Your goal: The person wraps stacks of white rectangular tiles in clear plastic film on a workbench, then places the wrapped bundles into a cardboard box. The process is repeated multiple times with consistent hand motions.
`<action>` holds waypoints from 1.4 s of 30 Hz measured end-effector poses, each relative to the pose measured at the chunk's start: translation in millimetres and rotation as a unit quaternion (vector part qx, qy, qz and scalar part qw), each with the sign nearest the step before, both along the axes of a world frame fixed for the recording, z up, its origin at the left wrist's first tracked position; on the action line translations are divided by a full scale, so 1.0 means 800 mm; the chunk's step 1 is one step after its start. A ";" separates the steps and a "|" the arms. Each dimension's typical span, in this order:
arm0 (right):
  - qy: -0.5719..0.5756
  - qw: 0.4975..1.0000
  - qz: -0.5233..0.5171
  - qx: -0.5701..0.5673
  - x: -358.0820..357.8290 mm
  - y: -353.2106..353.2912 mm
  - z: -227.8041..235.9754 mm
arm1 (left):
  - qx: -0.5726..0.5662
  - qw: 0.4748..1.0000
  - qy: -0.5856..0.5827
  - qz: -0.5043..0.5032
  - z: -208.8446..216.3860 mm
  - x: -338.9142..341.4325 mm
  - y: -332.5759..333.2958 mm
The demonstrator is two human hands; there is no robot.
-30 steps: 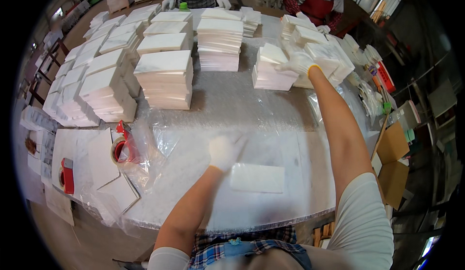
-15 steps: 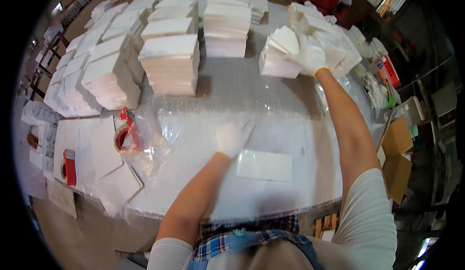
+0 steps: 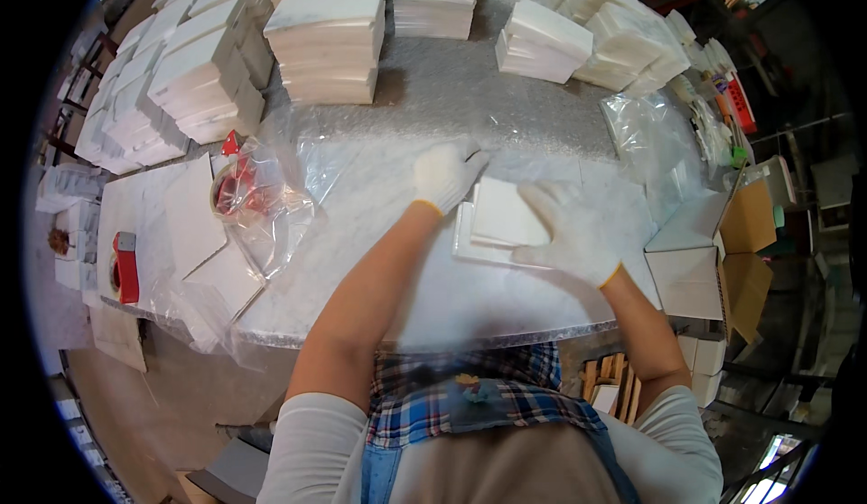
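My right hand [image 3: 578, 231], in a white glove with a yellow cuff, grips a white marble-like tile [image 3: 508, 213] by its right side, thumb along the near edge. That tile lies over or just above another white tile [image 3: 468, 246], whose left and near edges show beneath it. Whether the two fully touch I cannot tell. My left hand [image 3: 449, 175], gloved the same way, is beside the upper tile's far left corner with fingers stretched out and nothing visible in them. A short stack of the same tiles [image 3: 544, 42] stands beyond my right hand.
Tall tile stacks [image 3: 325, 48] line the far and left table. Clear plastic film [image 3: 280, 206] and a red tape dispenser [image 3: 126, 267] lie at left. More film [image 3: 646, 134] lies at right, by an open cardboard box [image 3: 685, 283]. The table's near edge curves before me.
My right hand has come back from the short stack with a tile and brought it over the one on the table. My left hand stays near that tile. The view has tilted down.
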State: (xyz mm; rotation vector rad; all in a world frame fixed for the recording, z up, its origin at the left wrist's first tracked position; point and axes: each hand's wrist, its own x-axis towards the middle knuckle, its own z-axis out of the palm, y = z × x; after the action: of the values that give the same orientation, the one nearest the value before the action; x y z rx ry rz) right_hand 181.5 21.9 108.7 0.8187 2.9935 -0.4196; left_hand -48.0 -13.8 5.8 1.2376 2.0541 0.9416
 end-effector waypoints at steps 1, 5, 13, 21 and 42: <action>0.000 1.000 0.003 -0.003 -0.002 -0.007 -0.005 | 0.024 0.999 0.021 -0.001 -0.003 -0.001 0.000; 0.025 0.999 0.015 -0.014 0.006 -0.015 -0.033 | 0.059 0.995 0.078 -0.001 -0.012 -0.001 0.002; 0.040 0.998 0.053 -0.015 0.008 -0.014 -0.036 | 0.054 0.993 0.101 0.007 -0.017 -0.002 0.003; 0.041 0.998 0.047 -0.031 0.011 -0.017 -0.031 | 0.075 0.992 0.101 0.013 -0.018 0.001 0.001; 0.165 0.793 -0.348 -0.472 0.006 0.077 -0.092 | -0.009 0.911 -0.412 0.009 -0.006 -0.016 0.053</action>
State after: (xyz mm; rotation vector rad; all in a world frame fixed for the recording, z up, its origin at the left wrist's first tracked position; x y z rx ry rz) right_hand 186.1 83.8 35.2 1.7047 1.9966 -1.9912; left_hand -60.5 28.6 1.3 0.6254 1.3846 1.1854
